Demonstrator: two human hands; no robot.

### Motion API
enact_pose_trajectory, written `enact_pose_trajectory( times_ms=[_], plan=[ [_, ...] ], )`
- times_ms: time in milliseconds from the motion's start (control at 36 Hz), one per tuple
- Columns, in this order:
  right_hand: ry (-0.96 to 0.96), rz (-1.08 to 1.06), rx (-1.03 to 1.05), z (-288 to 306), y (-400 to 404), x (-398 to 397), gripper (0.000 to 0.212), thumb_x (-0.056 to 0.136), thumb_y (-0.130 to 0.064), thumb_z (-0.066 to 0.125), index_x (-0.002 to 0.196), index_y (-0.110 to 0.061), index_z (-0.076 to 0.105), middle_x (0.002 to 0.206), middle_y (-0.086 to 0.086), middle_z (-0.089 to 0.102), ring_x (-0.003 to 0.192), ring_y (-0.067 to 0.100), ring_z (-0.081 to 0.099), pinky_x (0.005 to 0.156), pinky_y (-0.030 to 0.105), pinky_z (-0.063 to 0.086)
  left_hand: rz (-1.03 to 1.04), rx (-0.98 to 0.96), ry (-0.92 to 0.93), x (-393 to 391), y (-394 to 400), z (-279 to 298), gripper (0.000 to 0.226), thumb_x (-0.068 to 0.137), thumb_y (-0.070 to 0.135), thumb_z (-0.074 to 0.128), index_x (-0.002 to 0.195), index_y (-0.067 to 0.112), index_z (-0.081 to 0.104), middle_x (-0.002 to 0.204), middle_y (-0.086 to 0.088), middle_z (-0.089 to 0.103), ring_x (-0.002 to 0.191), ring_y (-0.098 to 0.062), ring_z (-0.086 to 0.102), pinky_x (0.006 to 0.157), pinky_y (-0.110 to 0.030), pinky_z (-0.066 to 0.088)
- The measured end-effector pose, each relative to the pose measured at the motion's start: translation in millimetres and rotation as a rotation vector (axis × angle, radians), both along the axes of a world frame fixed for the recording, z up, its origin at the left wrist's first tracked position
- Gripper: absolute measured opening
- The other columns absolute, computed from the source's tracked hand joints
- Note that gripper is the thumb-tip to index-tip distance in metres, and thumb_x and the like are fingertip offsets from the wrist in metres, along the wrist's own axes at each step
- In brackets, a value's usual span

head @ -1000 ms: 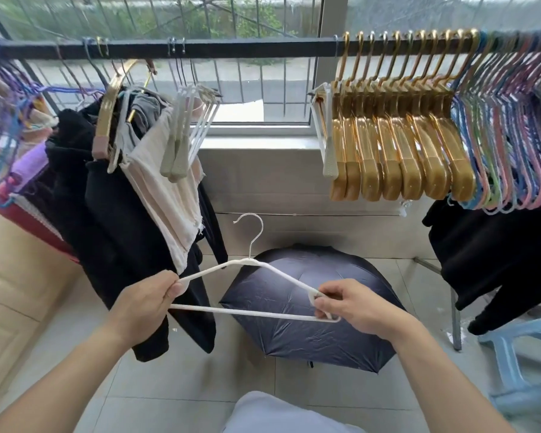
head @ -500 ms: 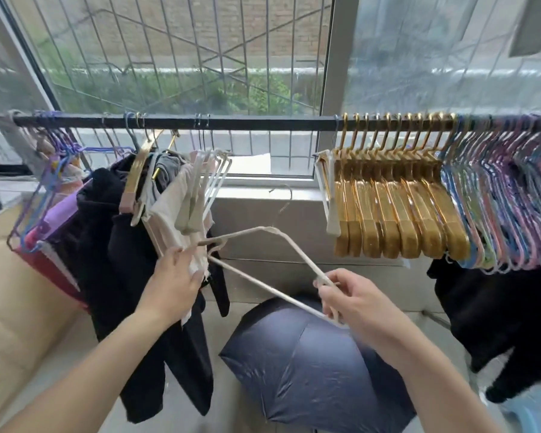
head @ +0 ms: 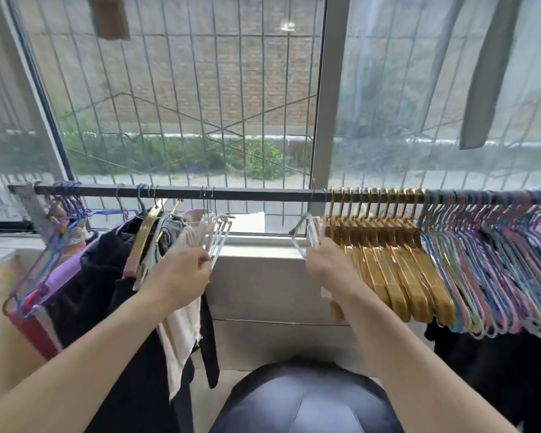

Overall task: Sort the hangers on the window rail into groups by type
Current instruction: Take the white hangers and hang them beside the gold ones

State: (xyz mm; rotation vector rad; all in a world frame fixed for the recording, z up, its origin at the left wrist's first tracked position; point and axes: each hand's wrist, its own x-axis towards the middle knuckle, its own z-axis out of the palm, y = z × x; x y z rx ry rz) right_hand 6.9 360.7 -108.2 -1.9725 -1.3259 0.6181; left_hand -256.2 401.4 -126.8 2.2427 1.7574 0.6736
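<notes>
Right hand (head: 324, 260) pinches the white hanger (head: 306, 235) just hooked on the rail (head: 263, 194) beside the gold hangers (head: 394, 260), left hand (head: 181, 273) grips white hangers (head: 217, 232) w/ fingers curled (next: prob. slide them over, hooks staying on).

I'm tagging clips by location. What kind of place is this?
Probably a home balcony or laundry nook by a window: a rail crowded with gold hangers and clothes, a barred window, and an open umbrella on the floor.
</notes>
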Motion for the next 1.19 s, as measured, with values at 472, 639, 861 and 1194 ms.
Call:
enact_pose_trajectory(
  times_ms=[472,639,861,1194],
  plan=[
    [-0.669,0.158,-0.075,-1.0,21.0,-3.7,0.059,0.095,-0.004,0.037,0.154,-0.004,0.036,0.149,0.021,0.049,0.116,0.041,0.062,0.086,0.043,0.057,0.051,0.007,0.132,-3.0,7.6,-10.1,0.019,0.102,0.036,0.043,0.1,0.031,0.062,0.124,0.011,0.047,0.098,-0.017,0.06,0.085,-0.043,0.055],
    [-0.765,0.117,-0.088,-10.9,27.5,-1.5,0.055,0.094,-0.003,0.038,0.149,-0.001,0.038,0.115,0.018,0.067,0.1,0.035,0.067,0.073,0.037,0.052,0.025,0.002,0.156,10.1,9.6,-8.6,0.024,0.104,0.034,0.042,0.108,0.027,0.064,0.119,0.006,0.051,0.097,-0.017,0.058,0.085,-0.04,0.051],
    [-0.915,0.078,-0.039,-14.0,18.5,4.1,0.065,0.108,-0.039,0.035,0.163,-0.017,0.009,0.12,0.011,0.066,0.098,0.031,0.068,0.074,0.04,0.054,0.045,0.034,0.205,9.3,20.7,-10.4,0.021,0.103,0.032,0.041,0.098,0.026,0.061,0.101,0.006,0.059,0.084,-0.015,0.059,0.078,-0.041,0.054],
    [-0.714,0.231,0.23,0.3,8.8,-26.6,0.034,0.106,-0.033,0.04,0.106,-0.012,0.067,0.107,0.007,0.065,0.095,0.028,0.065,0.084,0.043,0.056,0.221,0.111,0.458,26.9,56.3,-4.7,0.067,0.105,0.036,0.038,0.165,0.023,0.009,0.143,-0.009,0.06,0.134,-0.035,0.055,0.085,-0.043,0.054]
  ],
)
